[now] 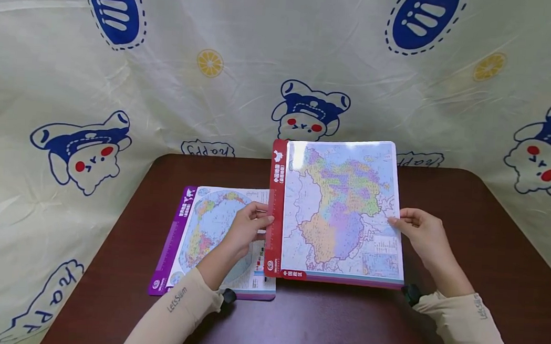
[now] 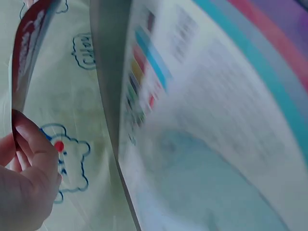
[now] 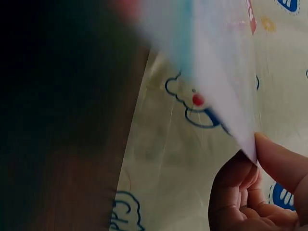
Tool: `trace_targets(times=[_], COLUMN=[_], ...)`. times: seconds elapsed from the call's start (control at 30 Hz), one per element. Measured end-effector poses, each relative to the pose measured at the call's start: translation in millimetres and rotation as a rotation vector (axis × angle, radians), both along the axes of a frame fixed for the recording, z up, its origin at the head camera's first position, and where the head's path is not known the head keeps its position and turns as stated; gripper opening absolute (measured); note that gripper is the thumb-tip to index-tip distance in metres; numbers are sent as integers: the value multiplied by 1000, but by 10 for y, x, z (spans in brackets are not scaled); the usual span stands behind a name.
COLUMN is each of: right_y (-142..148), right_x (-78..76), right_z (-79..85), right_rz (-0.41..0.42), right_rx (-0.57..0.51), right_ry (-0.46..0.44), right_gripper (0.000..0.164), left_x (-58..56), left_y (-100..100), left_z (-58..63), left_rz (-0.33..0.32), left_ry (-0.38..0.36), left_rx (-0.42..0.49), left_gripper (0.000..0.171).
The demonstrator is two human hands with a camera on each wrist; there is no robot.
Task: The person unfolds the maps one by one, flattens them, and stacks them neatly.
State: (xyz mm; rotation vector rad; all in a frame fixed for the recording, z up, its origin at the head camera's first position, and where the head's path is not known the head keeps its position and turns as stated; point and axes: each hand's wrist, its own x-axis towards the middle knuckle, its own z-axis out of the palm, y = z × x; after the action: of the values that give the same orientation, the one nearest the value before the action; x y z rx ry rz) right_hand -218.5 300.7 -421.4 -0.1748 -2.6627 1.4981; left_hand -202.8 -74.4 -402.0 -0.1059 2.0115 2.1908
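Note:
Both hands hold up a stiff map sheet with a red band (image 1: 339, 207), raised and tilted over the table. My left hand (image 1: 243, 228) pinches its red left edge between thumb and fingers; the left wrist view shows that grip from the side. On the opposite edge, the thumb and curled fingers of my right hand (image 1: 423, 236) pinch the sheet, which appears thin in the right wrist view. A second map sheet with a purple band (image 1: 211, 215) lies on the table at the left, its right part covered by the raised sheet and left hand.
Beneath everything is a dark brown table (image 1: 337, 323) with rounded far corners. A pale cloth (image 1: 246, 23) printed with blue cartoon figures and orange slices hangs behind and at the sides. Each wrist carries a small dark device.

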Motion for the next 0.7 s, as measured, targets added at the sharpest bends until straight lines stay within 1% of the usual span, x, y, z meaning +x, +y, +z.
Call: trace_targets(times=[0.07,0.1,0.2,0.23,0.3,0.37,0.43,0.47,0.53,0.6,0.63,0.7], right_y=[5,7,-35,-79,-162,-270,-403,-453,-560,-658,-682,-743], right_x=[-103,-160,-283,-282,-288,-242,-142,-116,-29,55,72,122], right_z=[-173,-269,-484,-491,-528,-490,-363,-341,-232,-110,-89,0], right_rz=[22,25,42,60,80,102,156,160,193,224,222,223], right_rx=[-25,-25,-12,-43,-42,-62,-96,-73,-121,-145,-160,-158], right_ry=[14,23,54,65,77,79,65,58,41,20,14,11], right_gripper=[48,48,48,44,42,39,38,41,39,39,37,37], left_x=[10,15,32,38,52,70,90,98,114,127,131,137], left_y=[-102,-152,-298,-344,-427,-502,-572,-605,-664,-717,-738,-773], left_z=[-18,-31,-76,-88,-114,-137,-153,-163,-176,-185,-190,-196], left_rz=[10,15,37,47,60,67,74,77,86,87,85,77], left_ry=[-11,-15,-32,-37,-47,-61,-74,-82,-95,-106,-111,-122], left_rx=[-5,0,15,22,36,36,34,34,35,52,66,102], left_gripper=[19,19,16,15,14,13,12,12,13,14,15,15])
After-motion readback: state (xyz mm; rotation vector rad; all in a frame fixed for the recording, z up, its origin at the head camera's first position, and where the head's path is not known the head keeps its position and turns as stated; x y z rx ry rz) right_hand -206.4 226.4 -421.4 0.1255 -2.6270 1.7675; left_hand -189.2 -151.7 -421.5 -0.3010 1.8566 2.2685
